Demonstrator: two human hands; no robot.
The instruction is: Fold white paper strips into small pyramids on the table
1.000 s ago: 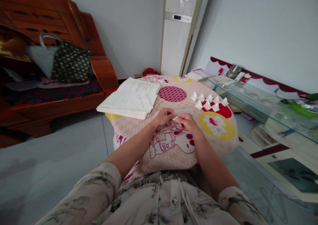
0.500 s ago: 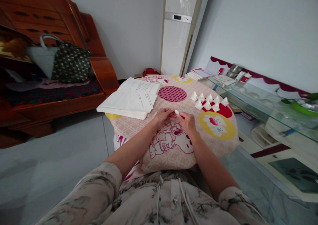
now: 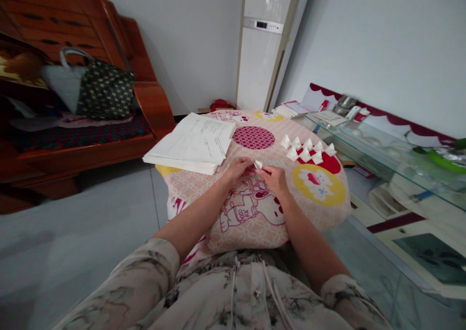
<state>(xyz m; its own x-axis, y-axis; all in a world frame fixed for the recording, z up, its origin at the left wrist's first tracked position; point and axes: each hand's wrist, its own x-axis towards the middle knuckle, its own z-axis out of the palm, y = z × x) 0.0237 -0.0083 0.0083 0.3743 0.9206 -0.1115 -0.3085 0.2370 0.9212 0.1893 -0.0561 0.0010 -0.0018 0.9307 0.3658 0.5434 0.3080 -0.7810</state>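
A small folded piece of white paper (image 3: 258,164) is pinched between my two hands above the cloth-covered table (image 3: 251,238). My left hand (image 3: 238,169) has its fingers closed on the paper's left side. From the right, my right hand (image 3: 274,176) grips it with thumb and fingertips. My fingers hide part of the fold. To the right, several small pointed folded white paper pieces (image 3: 306,154) stand in two rows on the cloth. A thick stack of white paper sheets (image 3: 189,143), printed in places, lies to the left of my hands.
A glass-topped cabinet (image 3: 386,155) with cups and small items stands along the right wall. More papers (image 3: 291,108) lie at the table's far right edge. On the left is a wooden bench (image 3: 155,107) holding bags (image 3: 105,90). A tall white air conditioner (image 3: 257,63) stands behind.
Both hands stay in nearly the same place, with slight finger movement on the folded paper, which now shows a little more white. The whole view has shifted very slightly.
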